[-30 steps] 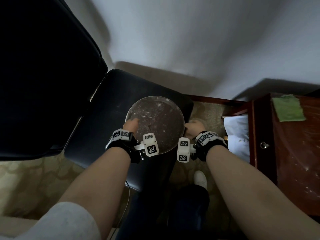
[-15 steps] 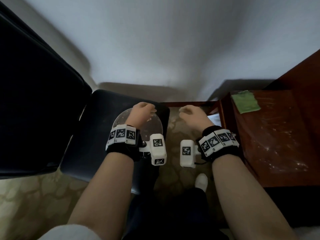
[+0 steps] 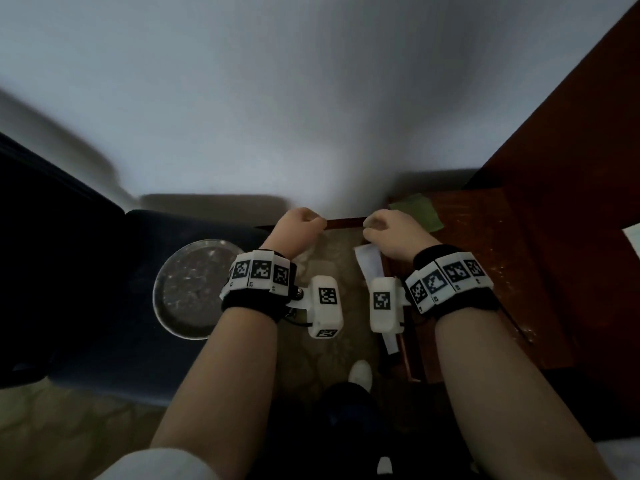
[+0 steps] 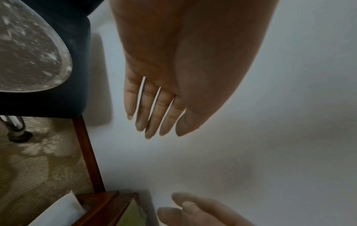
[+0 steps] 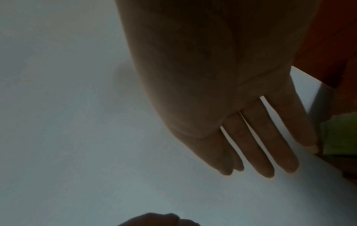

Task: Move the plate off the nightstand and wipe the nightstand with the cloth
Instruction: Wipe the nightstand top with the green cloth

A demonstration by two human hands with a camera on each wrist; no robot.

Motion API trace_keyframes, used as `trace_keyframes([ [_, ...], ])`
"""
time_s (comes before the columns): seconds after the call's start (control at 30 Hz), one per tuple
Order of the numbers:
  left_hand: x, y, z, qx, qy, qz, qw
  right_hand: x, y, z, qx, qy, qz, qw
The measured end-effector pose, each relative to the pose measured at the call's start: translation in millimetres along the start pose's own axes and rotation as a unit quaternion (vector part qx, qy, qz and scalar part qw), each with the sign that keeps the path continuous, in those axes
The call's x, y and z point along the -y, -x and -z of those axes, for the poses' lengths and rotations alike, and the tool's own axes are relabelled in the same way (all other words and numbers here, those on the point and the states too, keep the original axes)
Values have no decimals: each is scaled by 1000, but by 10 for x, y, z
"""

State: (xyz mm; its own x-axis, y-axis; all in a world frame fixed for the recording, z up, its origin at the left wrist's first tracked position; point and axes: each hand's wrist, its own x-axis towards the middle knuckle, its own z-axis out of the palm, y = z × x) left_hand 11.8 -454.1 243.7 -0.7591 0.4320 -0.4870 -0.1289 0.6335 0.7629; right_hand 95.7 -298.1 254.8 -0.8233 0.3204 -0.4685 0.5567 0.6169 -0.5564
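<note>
Nothing is being held by either hand: left hand [image 3: 298,230] and right hand [image 3: 394,233] are being carried in mid-air, fingers relaxed. The plate [image 3: 188,289] is lying on the dark chair seat [image 3: 114,306], so the clearing step looks done. The green cloth [image 3: 417,213] on the nightstand [image 3: 485,271] probably needs picking up next. The cloth's near edge is being hidden by the right hand; the tabletop is dim.

The plate [image 3: 188,289] lies on the dark chair seat [image 3: 114,306]; the green cloth [image 3: 417,211] lies on the nightstand [image 3: 485,271].
</note>
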Motion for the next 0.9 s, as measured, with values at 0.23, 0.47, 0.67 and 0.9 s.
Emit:
trace_keyframes([
  [0.23, -635, -189, -666, 30, -63, -17, 997, -571, -54, 687, -17, 15, -12, 1000],
  [0.47, -1024, -362, -959, 60, -119, -30, 991, -956, -128, 1002, -31, -16, -41, 999],
  [0.67, -1091, -624, -1010, 79, -134, -32, 987, -1069, -278, 1069, -28, -31, -78, 996],
  [0.9, -1311, -1131, -840, 120, -142, -62, 981, -928, -637, 1238, -63, -71, -100, 990],
])
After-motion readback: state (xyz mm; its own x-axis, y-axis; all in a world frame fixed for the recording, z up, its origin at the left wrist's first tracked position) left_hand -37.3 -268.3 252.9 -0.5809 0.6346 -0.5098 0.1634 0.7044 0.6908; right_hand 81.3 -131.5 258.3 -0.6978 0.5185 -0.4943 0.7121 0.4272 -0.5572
